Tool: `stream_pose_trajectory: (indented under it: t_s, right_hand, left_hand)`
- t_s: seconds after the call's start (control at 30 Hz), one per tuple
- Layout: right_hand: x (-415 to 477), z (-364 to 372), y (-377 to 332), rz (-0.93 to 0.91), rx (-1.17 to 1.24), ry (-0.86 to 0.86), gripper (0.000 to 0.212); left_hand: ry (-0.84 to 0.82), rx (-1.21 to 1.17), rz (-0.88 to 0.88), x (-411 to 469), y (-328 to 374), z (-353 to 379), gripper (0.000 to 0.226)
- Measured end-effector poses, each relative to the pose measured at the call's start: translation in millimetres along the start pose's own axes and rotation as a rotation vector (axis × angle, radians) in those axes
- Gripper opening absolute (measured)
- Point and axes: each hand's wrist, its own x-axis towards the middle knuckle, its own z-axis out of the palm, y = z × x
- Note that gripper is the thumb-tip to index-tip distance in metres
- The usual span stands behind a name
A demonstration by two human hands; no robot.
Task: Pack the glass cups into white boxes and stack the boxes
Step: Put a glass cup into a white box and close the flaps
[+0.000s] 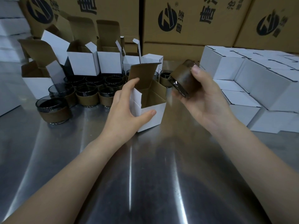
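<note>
An open white box [153, 116] with a brown inside stands on the steel table, its lid flap up. My left hand [124, 109] grips its left wall, thumb on the front face and fingers at the flap. My right hand [203, 97] holds a glass cup [182, 80] with a brown sleeve, tilted on its side just right of and above the box mouth. Several more sleeved glass cups [87, 94] stand in a cluster behind and left of the box. Closed white boxes [258, 88] are stacked at the right.
Several open white boxes [83, 62] with raised flaps stand behind the cups at the back left. Large brown printed cartons [194, 21] wall off the back. A bare stretch of the steel table [145, 175] lies near me.
</note>
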Motion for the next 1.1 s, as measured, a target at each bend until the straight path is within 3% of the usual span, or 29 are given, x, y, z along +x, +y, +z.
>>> stream_pose_trajectory:
  t_s: [0.17,0.37,0.73,1.1]
  right_hand:
    - [-2,3,-7,-0.11,-0.107,-0.036,0.045]
    - [-10,10,-11,-0.297,-0.46,-0.132,0.058]
    - [-8,3,-1,-0.373,-0.85,-0.173,0.058]
    - [-7,-1,-6,-0.287,-1.143,-0.191,0.063]
  left_hand:
    - [-0.004,-0.006,0.019,-1,2,-1,0.087]
    - [-0.021,-0.044,0.048,-3,9,-2,0.088]
    - [-0.036,-0.144,0.064,-6,12,0,0.087]
    - [-0.06,-0.156,0.099,-8,14,3,0.087]
